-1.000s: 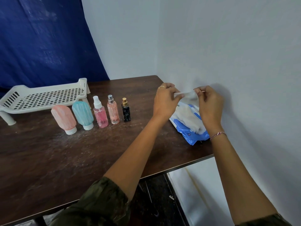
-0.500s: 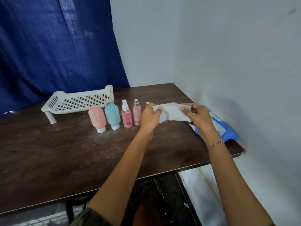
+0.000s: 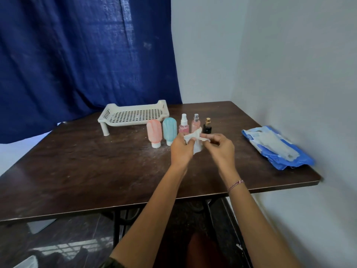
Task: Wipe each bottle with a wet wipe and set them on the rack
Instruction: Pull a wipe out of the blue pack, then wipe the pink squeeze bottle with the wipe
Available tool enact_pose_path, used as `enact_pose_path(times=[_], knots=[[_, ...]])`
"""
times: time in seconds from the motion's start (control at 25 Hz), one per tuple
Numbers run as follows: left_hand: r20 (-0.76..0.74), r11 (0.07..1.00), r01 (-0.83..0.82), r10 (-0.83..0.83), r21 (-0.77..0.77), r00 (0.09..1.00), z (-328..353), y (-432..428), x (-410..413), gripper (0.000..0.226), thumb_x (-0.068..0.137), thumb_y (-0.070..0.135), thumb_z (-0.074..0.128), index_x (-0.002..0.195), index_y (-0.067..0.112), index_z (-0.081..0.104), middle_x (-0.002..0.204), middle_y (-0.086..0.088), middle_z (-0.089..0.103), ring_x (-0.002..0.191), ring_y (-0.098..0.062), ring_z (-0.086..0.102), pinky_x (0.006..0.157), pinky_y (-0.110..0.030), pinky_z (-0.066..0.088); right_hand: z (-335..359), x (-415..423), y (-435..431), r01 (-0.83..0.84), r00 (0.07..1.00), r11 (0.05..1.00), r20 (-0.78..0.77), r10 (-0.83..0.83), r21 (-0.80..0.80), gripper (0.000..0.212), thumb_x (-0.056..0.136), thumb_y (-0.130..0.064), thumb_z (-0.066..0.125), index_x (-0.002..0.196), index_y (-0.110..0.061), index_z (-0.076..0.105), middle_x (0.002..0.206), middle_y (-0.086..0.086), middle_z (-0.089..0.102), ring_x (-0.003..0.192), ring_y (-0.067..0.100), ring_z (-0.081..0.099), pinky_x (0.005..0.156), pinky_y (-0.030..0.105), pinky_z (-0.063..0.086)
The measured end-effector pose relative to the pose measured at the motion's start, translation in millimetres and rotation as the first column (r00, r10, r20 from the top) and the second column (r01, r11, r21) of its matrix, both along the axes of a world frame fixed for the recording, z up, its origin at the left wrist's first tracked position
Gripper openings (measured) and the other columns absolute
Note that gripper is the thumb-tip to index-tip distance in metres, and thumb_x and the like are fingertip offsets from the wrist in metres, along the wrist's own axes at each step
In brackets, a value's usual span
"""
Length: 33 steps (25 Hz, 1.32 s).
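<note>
Preparation step: left hand and right hand both pinch a bunched wet wipe; next, one must probably grasp the nearby black spray bottle.

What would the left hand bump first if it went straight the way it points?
Probably the clear pink spray bottle with the white nozzle, right beyond the left hand gripping the white wet wipe; depth is unclear.

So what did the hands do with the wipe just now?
The left hand and right hand carried the wipe leftward from above the blue pack to just in front of the bottles. It was spread flat a moment ago; now it is bunched between the fingers. Bottles, rack and pack stayed put.
</note>
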<state>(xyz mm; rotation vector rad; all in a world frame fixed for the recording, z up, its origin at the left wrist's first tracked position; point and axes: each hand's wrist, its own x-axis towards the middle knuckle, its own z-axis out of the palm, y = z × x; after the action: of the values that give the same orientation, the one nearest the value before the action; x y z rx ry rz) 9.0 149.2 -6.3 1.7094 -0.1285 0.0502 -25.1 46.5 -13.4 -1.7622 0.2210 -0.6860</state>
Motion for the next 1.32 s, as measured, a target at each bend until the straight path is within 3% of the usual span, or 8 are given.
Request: enact_pose_path(times=[0.16, 0.28, 0.36, 0.52, 0.68, 0.88, 1.08, 1.32], knots=[[-0.016, 0.999, 0.001, -0.001, -0.038, 1.000, -2.7, 28.9, 1.9, 0.016, 0.093, 0.014, 0.052, 0.104, 0.008, 0.062, 0.100, -0.011, 0.067, 0.095, -0.024, 0.063, 0.081, -0.035, 0.051, -3.6, 4.3, 31.0, -0.098, 0.995, 0.995, 0.014, 0.097, 0.020, 0.032, 0.074, -0.026, 0.076, 0.102, -0.012, 0.070, 0.104, -0.009, 0.064, 0.094, 0.000, 0.060, 0.079, 0.013, 0.050], [-0.046, 0.989, -0.021, 0.014, -0.146, 0.999, -0.8, 46.5, -1.4, 0.026, 0.098, 0.025, 0.045, 0.088, 0.014, 0.066, 0.085, -0.003, 0.066, 0.087, -0.019, 0.063, 0.079, -0.032, 0.050, -11.7, 15.2, 41.4, -0.042, 0.999, 0.999, 0.022, 0.042, -0.007, 0.029, 0.075, -0.014, 0.075, 0.102, -0.007, 0.070, 0.099, 0.002, 0.070, 0.091, 0.008, 0.064, 0.083, 0.025, 0.053], [-0.030, 0.996, -0.028, 0.025, -0.086, 0.999, -4.0, 54.9, 0.9, 0.035, 0.099, 0.032, 0.042, 0.095, 0.011, 0.069, 0.086, 0.001, 0.066, 0.086, -0.015, 0.062, 0.079, -0.028, 0.050, -16.0, 22.4, 47.4, 0.000, 1.000, 0.999, 0.012, 0.000, -0.035, 0.025, 0.075, -0.011, 0.074, 0.100, -0.006, 0.070, 0.094, 0.004, 0.071, 0.086, 0.009, 0.065, 0.081, 0.027, 0.054], [0.202, 0.986, -0.161, 0.164, -0.031, 0.965, -14.5, 72.8, 19.0, 0.026, 0.097, 0.022, 0.048, 0.092, 0.013, 0.072, 0.092, 0.001, 0.069, 0.089, -0.015, 0.064, 0.085, -0.035, 0.052, -23.7, 31.6, 57.6, 0.040, 0.999, 0.997, 0.021, -0.039, -0.071, 0.020, 0.079, -0.009, 0.070, 0.099, -0.008, 0.070, 0.089, 0.000, 0.068, 0.082, 0.007, 0.062, 0.075, 0.025, 0.055], [0.404, 0.905, -0.424, 0.400, -0.033, 0.823, -18.9, 92.0, 51.9, 0.014, 0.089, 0.009, 0.060, 0.103, 0.009, 0.062, 0.103, -0.006, 0.060, 0.091, -0.016, 0.058, 0.081, -0.033, 0.053, -28.0, 34.4, 59.5, 0.040, 0.996, 0.998, 0.084, -0.036, -0.056, 0.021, 0.080, -0.005, 0.069, 0.100, -0.008, 0.070, 0.090, 0.001, 0.066, 0.078, 0.006, 0.061, 0.065, 0.014, 0.053], [0.314, 0.958, -0.278, 0.284, -0.065, 0.906, -24.7, 105.8, 92.4, 0.036, 0.092, 0.005, 0.056, 0.127, 0.011, 0.056, 0.130, -0.005, 0.058, 0.119, -0.008, 0.052, 0.102, -0.020, 0.040, -29.1, 36.0, 60.3, 0.049, 0.992, 0.987, 0.122, -0.031, -0.153, 0.020, 0.080, -0.003, 0.068, 0.098, -0.010, 0.071, 0.087, -0.012, 0.062, 0.080, -0.007, 0.057, 0.074, 0.005, 0.046], [0.270, 0.975, -0.202, 0.220, -0.093, 0.937, -27.1, 107.4, 103.9, 0.033, 0.092, 0.005, 0.055, 0.125, 0.006, 0.058, 0.126, -0.005, 0.061, 0.114, -0.006, 0.054, 0.091, -0.007, 0.041, -30.5, 35.5, 62.2, 0.053, 0.988, 0.986, 0.149, -0.029, -0.155, 0.022, 0.079, -0.003, 0.068, 0.100, -0.009, 0.070, 0.085, -0.020, 0.059, 0.081, -0.009, 0.058, 0.071, 0.002, 0.043], [0.296, 0.973, -0.219, 0.230, -0.072, 0.927, -26.8, 108.5, 109.8, 0.029, 0.089, 0.010, 0.061, 0.118, 0.006, 0.064, 0.115, -0.006, 0.067, 0.104, -0.011, 0.062, 0.093, -0.024, 0.050, -30.1, 36.9, 63.4, 0.054, 0.985, 0.985, 0.169, -0.026, -0.162, 0.022, 0.079, -0.005, 0.069, 0.101, -0.011, 0.070, 0.085, -0.015, 0.061, 0.082, -0.008, 0.058, 0.071, 0.003, 0.045]])
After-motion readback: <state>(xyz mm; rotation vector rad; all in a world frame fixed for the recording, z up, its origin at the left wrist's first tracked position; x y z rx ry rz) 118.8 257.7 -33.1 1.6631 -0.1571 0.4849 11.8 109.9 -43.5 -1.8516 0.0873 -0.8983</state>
